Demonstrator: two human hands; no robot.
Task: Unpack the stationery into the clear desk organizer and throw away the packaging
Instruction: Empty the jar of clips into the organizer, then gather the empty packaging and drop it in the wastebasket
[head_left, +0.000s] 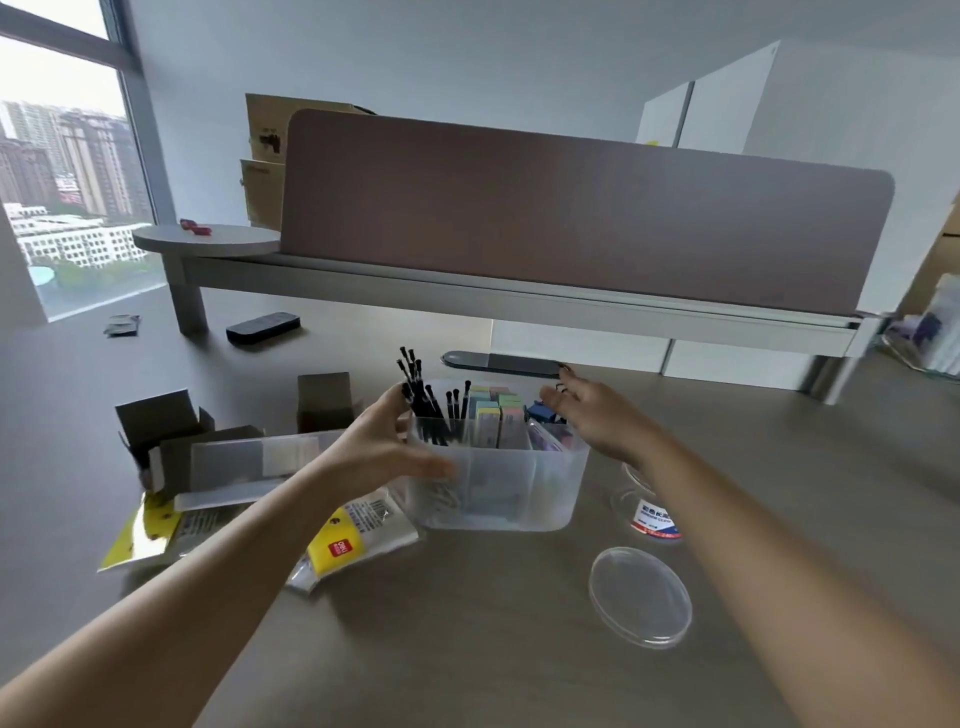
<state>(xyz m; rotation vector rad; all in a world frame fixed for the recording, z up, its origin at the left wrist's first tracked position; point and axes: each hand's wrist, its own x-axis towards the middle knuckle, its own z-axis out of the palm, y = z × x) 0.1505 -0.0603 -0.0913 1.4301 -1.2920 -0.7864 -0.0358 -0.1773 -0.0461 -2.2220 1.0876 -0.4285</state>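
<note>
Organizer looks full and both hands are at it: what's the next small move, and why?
Probably let go and pick up the wrappers. The organizer already holds pens and sticky notes; the left hand grips its side, the right hand is open by it, and packaging lies on the desk.

both hands (382, 449) flank clear organizer (498, 493) w/ pens (415, 387), packaging (358, 535) left.

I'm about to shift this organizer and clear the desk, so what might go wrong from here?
1. The black pens lean well above the clear organizer rim beside the left hand; a quick move might tip them out.
2. The right hand looks open, so the grip may be one-sided.
3. The clear round lid and labelled tub lie under the right forearm and might get swept aside.
</note>
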